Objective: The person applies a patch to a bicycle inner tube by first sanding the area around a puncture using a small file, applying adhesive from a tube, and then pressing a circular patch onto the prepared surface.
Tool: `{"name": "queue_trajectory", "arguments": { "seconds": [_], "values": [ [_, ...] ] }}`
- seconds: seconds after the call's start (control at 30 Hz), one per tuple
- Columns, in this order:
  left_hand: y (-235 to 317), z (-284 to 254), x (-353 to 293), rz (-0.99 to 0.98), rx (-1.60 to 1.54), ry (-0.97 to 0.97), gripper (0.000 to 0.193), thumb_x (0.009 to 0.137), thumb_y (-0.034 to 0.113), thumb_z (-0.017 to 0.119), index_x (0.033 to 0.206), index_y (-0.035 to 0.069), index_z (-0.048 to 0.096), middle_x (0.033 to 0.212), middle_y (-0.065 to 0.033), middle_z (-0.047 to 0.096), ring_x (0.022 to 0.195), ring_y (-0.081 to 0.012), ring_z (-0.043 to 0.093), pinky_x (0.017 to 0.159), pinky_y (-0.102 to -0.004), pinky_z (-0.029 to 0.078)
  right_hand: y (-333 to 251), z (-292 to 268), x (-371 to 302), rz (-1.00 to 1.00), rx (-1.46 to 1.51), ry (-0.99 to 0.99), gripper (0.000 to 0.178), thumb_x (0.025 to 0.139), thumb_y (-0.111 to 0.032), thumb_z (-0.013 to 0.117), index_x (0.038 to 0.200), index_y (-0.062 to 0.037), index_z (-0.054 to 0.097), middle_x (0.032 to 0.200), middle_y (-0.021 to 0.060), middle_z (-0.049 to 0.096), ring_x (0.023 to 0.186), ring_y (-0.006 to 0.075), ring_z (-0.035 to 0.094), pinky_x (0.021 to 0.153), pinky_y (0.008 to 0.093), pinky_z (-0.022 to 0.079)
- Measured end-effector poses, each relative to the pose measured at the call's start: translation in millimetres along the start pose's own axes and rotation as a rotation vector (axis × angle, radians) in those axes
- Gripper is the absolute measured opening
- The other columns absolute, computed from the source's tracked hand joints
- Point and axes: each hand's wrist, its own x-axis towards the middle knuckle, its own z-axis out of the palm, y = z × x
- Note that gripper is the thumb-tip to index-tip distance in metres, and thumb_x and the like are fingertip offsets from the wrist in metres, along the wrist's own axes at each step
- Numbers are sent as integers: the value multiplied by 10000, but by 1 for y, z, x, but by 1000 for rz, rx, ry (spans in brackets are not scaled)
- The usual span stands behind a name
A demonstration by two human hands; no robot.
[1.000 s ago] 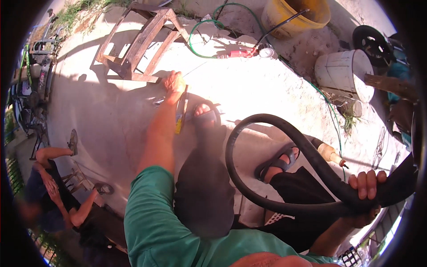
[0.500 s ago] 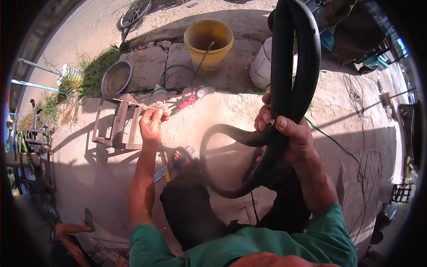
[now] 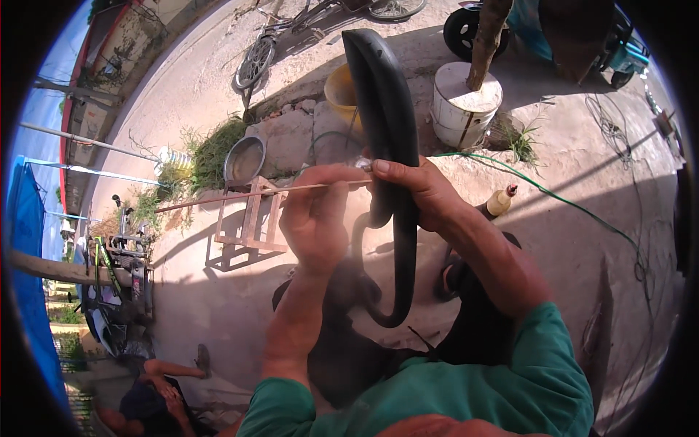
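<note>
A black rubber inner tube (image 3: 391, 95) hangs folded in front of me, its lower loop dropping between my knees. My right hand (image 3: 426, 191) is closed around its middle, the thumb lying across the near side. Between the fingertips of my left hand (image 3: 317, 218) is a thin wooden stick (image 3: 227, 197), which runs out to the left. The stick's right end meets the tube just under my right thumb. The tube's valve cannot be made out there.
A wooden stool frame (image 3: 250, 237) stands left, near a metal basin (image 3: 245, 159). Beyond the tube are a yellow bucket (image 3: 338, 86) and a white bucket (image 3: 464, 120) holding a post. A bottle (image 3: 499, 203) and green hose (image 3: 542, 188) lie right. Another person (image 3: 156, 397) sits lower left.
My left hand has brought the stick rightward to the tube. The tube and my right hand have moved left and turned in front of me. The view has shifted, showing more on the left.
</note>
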Motion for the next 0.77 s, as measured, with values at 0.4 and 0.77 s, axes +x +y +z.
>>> {"name": "queue_trajectory", "arguments": {
  "seconds": [0.4,0.77],
  "values": [
    [-27,4,11,-52,-233,144,131,1031,-31,568,1140,-38,640,1033,-150,750,956,-199,725,894,-320,577,0,1,5,-12,-14,91,476,886,-365,837,1181,-41,652,912,62,668,751,182,668,630,361,575],
    [-28,-3,9,61,-70,87,172,1093,96,549,1201,-34,583,1030,-192,730,899,-240,746,846,-366,619,1,-3,3,13,-9,10,601,942,-316,789,1408,-17,555,1024,72,690,971,184,681,909,355,552]
  ]
}}
